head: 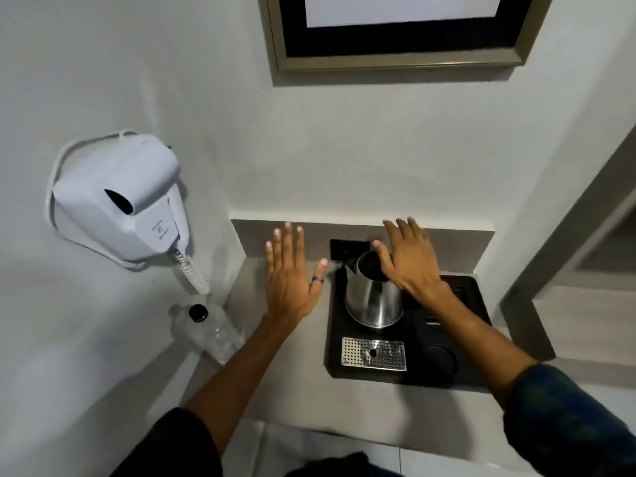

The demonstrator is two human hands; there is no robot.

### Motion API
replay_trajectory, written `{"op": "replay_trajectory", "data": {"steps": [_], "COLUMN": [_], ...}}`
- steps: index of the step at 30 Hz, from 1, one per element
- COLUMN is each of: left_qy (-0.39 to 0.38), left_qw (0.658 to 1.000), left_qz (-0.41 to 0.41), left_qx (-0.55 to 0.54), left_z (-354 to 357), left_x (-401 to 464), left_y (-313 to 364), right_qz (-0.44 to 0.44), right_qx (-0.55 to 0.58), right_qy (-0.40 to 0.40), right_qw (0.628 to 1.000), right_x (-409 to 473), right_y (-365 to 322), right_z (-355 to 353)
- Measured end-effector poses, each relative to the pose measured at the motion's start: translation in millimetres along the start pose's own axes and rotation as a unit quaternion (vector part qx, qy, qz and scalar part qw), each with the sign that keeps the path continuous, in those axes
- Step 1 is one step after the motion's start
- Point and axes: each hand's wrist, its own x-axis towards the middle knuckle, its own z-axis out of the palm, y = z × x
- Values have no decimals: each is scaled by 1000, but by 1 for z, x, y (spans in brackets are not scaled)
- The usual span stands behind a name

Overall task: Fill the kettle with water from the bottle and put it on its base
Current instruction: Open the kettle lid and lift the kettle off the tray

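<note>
**Both hands spread above the bench, kettle on the black tray**

Steel kettle (373, 297) upright on the black tray (447, 371), toward the tray's far left part, dark lid on top, spout pointing away and to the left. Whether seated on a separate base under it: cannot tell, the bottom rim merging with the dark tray surface.

Right hand (407, 261) over the kettle's far right side, palm down, fingers spread and holding nothing; thumb beside the lid, palm covering the spot where the handle would be. Contact with the kettle not clear.

Left hand (292, 273) just left of the kettle, palm down, fingers spread wide, empty, a ring on the thumb; hovering over the grey bench (292, 394) near the tray's left edge.

Clear water bottle (210, 327) well left of the kettle, at the bench's left end against the wall, black cap on, leaning in this wide-angle view.

Nearer than the kettle, on the same tray: a perforated metal drip grid (374, 353), with a round dark recess to its right.

Left of the kettle and higher, on the side wall: a white hair dryer (120, 197) in its holder, coiled cord hanging down toward the bottle. Above the kettle, on the back wall: a framed picture (395, 32). Dark sleeves at both forearms.
</note>
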Motion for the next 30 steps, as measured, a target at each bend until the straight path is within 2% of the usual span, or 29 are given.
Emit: {"op": "replay_trajectory", "data": {"steps": [2, 4, 8, 12, 20, 24, 27, 30], "left_qy": [-40, -82, -156, -191, -194, -176, -164, -158], "left_qw": [999, 996, 987, 979, 978, 981, 982, 983], "left_qz": [-13, -24, -48, -67, -82, -85, -88, -91], "left_qx": [-1, -3, -9, -4, 1, 9, 10, 13], "left_z": [8, 19, 33, 39, 43, 44, 43, 44], "left_x": [-10, -23, -37, -46, -54, -57, -59, -62], "left_y": [0, -1, -3, -2, -5, -10, -11, -11], "right_qz": [66, 142, 205, 213, 191, 181, 153, 165], "right_qx": [-48, -33, 39, 76, 187, 305, 341, 373], "right_qy": [-90, -179, -232, -262, -263, -311, -354, -380], "right_qw": [993, 973, 950, 938, 927, 882, 858, 830], "right_x": [0, -1, 10, 21, 37, 38, 34, 28], "right_y": [2, 3, 4, 10, 30, 50, 70, 89], "right_z": [9, 14, 14, 16, 25, 10, -1, -1]}}
